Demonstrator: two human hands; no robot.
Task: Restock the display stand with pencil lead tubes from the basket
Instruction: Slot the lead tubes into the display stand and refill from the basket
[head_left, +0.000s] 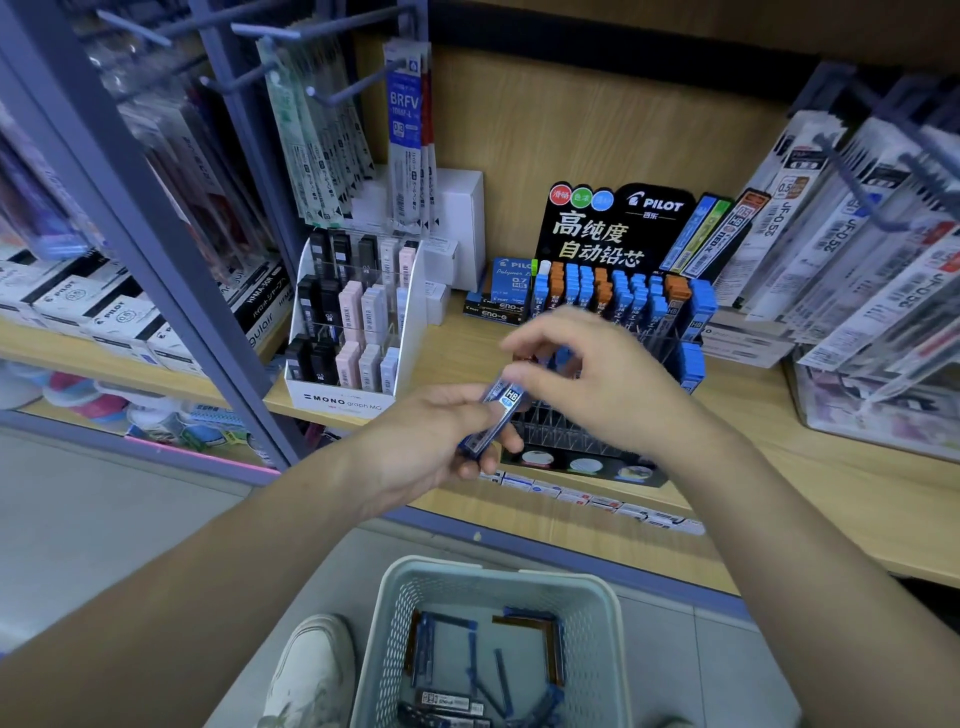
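My left hand (441, 436) holds a few blue pencil lead tubes (496, 415) marked HB, in front of the black Pilot display stand (602, 228) on the wooden shelf. My right hand (587, 374) is just above them, its thumb and fingers pinching the top end of a tube. Behind my hands the stand's upper rows hold several blue and orange tubes (618, 293), while its clear front slots look mostly bare. Below, on the floor, a pale perforated basket (400, 613) contains several more blue and brown tubes (483, 665).
A white Mono graph lead display (353, 322) stands left of the Pilot stand. Refill packs hang on hooks (405, 119) above and at the right (857, 234). The grey-blue shelf post (171, 270) runs down at the left. My white shoe (311, 670) is beside the basket.
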